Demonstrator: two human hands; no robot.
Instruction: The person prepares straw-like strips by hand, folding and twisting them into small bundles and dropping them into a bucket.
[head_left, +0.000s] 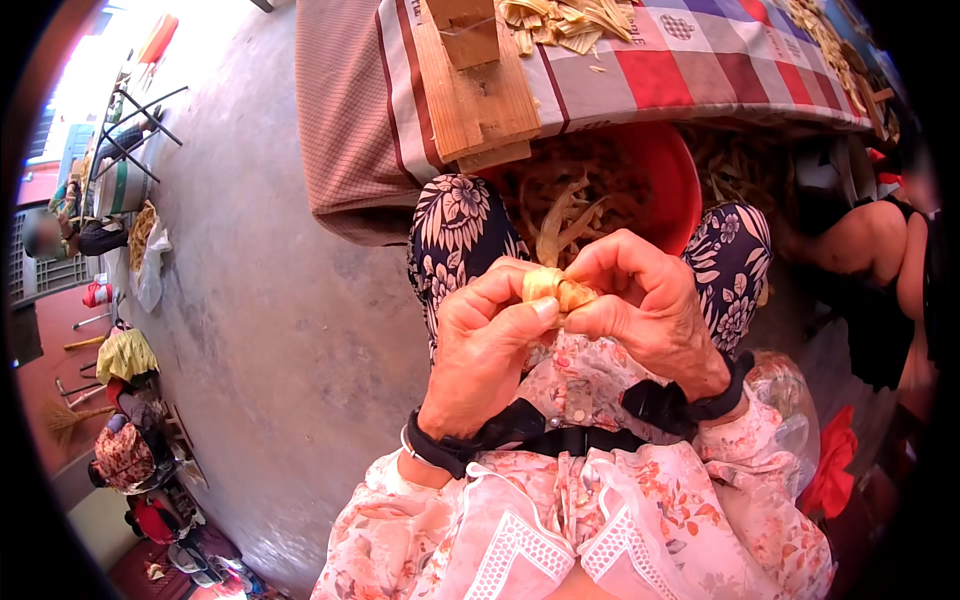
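Both hands meet over my lap around a small rolled bundle of pale yellow, fibrous plant strip (545, 283). My left hand (484, 337) pinches its left side between thumb and fingers. At the bundle's browner right end, the thumb and fingertips of my right hand (649, 307) close on it. My fingers cover part of the bundle, so its full shape is hidden. Just beyond, between my knees, a red plastic basin (679, 176) holds long, limp yellowish strips (562, 217) and darker pieces in shadow.
A checked tablecloth (660, 79) covers the table ahead. On it stand a wooden block fixture (480, 105) at the near edge and a pile of cut yellow strips (570, 26). A person's bare knee (874, 232) is close on the right. Concrete floor (285, 300) stretches left, towards other seated people.
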